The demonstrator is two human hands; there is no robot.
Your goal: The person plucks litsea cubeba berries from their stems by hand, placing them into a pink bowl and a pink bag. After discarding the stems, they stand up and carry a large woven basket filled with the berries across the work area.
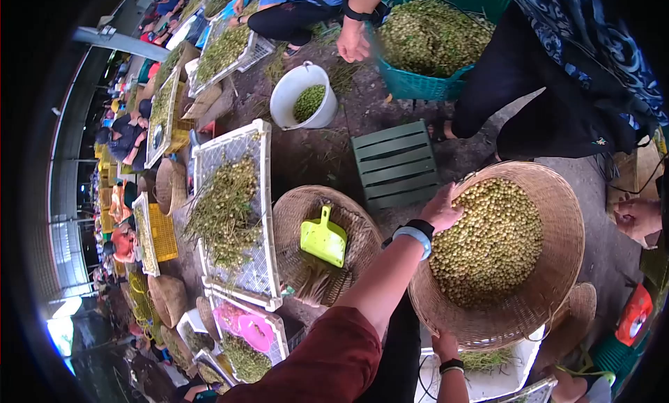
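A deep round wicker basket (pixel 557 243) leans tilted in front of me, holding a heap of small round yellow-green fruits (pixel 488 246). My left hand (pixel 442 209), below a maroon sleeve and wrist bands, is closed on the basket's left rim, beside the fruits. At the near rim, my right hand (pixel 444 347) grips the edge; its fingers are partly hidden. Left of the basket, a lime-green dustpan (pixel 323 239) lies in a second, shallower wicker basket (pixel 296 208).
A green slatted stool (pixel 396 163) stands beyond the basket. Farther off are a white bucket (pixel 282 100) of green fruits and a teal crate (pixel 418 89) heaped with fruits. White mesh trays (pixel 259 194) line the left. A co-worker's hand (pixel 353 42) hangs near the crate; another person's hand (pixel 637 218) shows right.
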